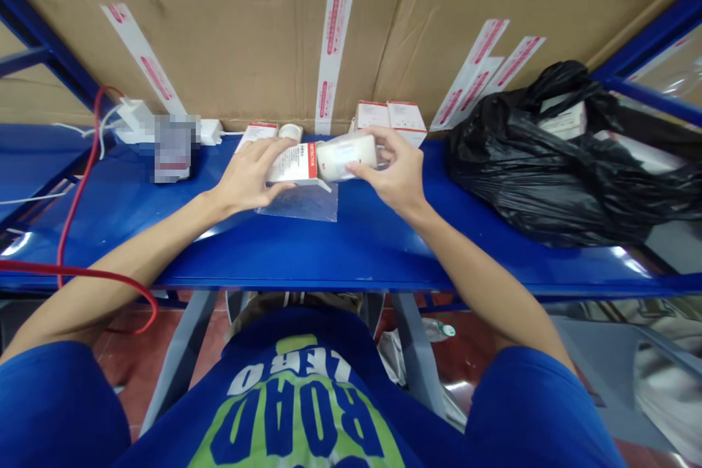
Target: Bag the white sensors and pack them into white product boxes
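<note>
My left hand (254, 174) grips a small white cardboard box (290, 164) with a red band marked "DETECTOR". Its right end is open, with a flap folded out. In my right hand (395, 168) is a white detector (346, 157) wrapped in clear plastic, held between thumb and fingers. The detector's left end meets the box's open end; whether part of it sits inside I cannot tell. Below the box a clear plastic bag (307, 203) lies on the blue shelf (340, 256).
Behind my hands stand several red-and-white boxes (404, 117) and a round white item (291, 131). A black plastic bag (510, 153) holding boxes fills the right side. At the left are a power strip (134, 121), a blurred-out phone-like object (173, 153) and a red cable (71, 216).
</note>
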Action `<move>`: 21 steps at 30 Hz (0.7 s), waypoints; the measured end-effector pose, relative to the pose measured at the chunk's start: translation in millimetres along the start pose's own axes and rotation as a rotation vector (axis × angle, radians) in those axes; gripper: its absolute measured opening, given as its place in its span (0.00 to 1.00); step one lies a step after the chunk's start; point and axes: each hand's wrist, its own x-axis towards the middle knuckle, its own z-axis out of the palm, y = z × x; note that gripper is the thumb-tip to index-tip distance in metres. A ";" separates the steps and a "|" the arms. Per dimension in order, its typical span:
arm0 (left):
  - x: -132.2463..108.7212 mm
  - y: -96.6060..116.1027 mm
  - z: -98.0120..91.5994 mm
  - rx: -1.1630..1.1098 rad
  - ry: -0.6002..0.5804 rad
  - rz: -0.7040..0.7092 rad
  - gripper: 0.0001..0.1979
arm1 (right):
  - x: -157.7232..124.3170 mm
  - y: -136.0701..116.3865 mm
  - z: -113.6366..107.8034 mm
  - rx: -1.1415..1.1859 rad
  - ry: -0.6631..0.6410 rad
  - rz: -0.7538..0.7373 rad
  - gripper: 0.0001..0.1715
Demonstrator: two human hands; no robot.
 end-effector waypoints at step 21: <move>-4.4 24.5 5.5 0.026 0.273 0.285 0.30 | -20.7 -33.7 21.0 -0.335 -0.551 -0.136 0.31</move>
